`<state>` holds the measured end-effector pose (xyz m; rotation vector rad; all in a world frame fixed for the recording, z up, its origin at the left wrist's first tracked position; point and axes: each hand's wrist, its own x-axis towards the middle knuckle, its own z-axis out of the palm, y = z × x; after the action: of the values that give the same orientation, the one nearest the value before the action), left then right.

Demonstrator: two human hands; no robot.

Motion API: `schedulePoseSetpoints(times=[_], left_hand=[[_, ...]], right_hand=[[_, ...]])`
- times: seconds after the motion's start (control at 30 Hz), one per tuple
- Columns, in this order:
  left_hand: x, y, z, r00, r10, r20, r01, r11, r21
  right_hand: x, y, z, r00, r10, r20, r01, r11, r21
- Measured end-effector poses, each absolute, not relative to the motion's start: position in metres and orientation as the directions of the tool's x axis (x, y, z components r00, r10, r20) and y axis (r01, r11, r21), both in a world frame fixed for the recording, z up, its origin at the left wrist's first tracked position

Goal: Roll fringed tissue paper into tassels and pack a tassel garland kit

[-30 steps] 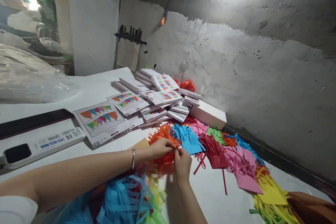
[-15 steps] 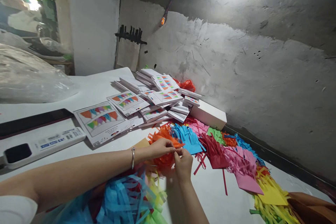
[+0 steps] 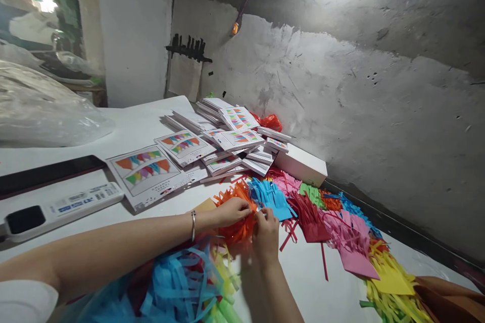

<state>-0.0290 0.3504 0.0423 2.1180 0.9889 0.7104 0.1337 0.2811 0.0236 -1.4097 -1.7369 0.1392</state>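
My left hand [image 3: 232, 212], a bracelet on its wrist, reaches in from the left with fingers pinched on an orange paper tassel [image 3: 237, 232]. Close beside it, my right hand [image 3: 265, 232] has its fingers curled in at the tassel's right edge; what they grip is hidden. Below my left forearm lies a blurred heap of blue tissue tassels [image 3: 182, 282], with yellow-green strips [image 3: 225, 272] at its side. A blue tassel [image 3: 275, 202] sits just beyond my hands.
Dark red [image 3: 310, 217], pink [image 3: 352, 242] and yellow [image 3: 394, 277] tassels run along the wall side. Printed cards [image 3: 147, 174] are piled behind, by a white box [image 3: 301, 164]. A black phone [image 3: 49, 176] and white device [image 3: 64, 212] lie left.
My hands, which met at the fingertips over the orange tassel, are now slightly apart. The right fingers have curled in more. The surrounding things have stayed put.
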Motion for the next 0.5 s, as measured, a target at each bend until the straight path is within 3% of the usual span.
schedulePoseSetpoints(times=[0.23,0.5], left_hand=[[-0.028,0.352,0.040,0.547,0.815,0.193,0.453,-0.482,0.750],[-0.025,0.351,0.037,0.565,0.803,0.192,0.476,-0.507,0.719]], right_hand=[[0.120,0.275,0.023,0.045,0.852,0.521,0.807,0.276,-0.521],[0.113,0.281,0.015,0.124,0.870,0.478,0.746,0.236,-0.622]])
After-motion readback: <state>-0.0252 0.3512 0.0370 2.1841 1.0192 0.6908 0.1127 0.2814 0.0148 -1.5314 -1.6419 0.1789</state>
